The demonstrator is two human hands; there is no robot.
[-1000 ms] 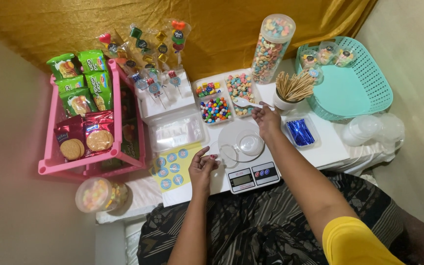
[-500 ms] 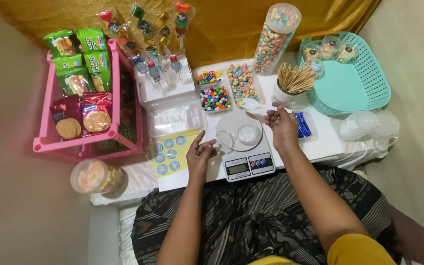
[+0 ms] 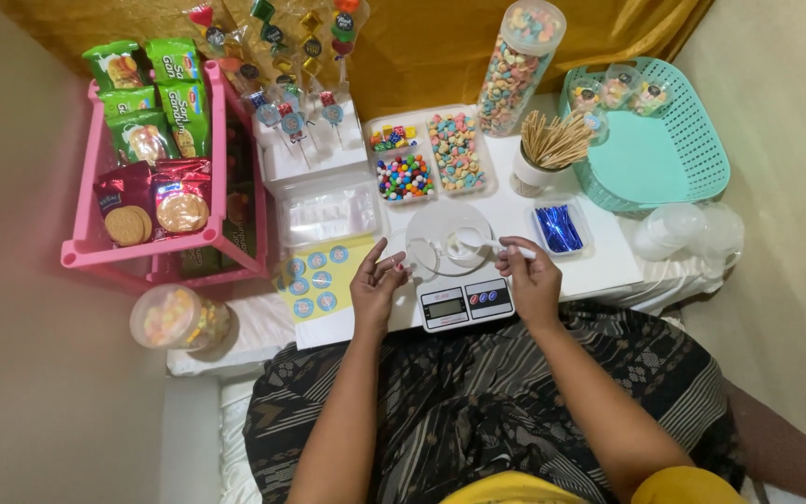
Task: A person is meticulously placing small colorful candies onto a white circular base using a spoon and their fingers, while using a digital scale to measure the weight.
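Over the small white scale (image 3: 464,301), I see my right hand (image 3: 531,276) pinching a white spoon (image 3: 479,244) above the clear cup (image 3: 450,241), while my left hand (image 3: 377,285), fingers loosely curled, touches the cup's near rim.

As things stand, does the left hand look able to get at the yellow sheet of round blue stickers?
Probably yes. The left hand rests at the sheet's right edge, and the yellow sticker sheet lies flat and uncovered on the white table beside the scale.
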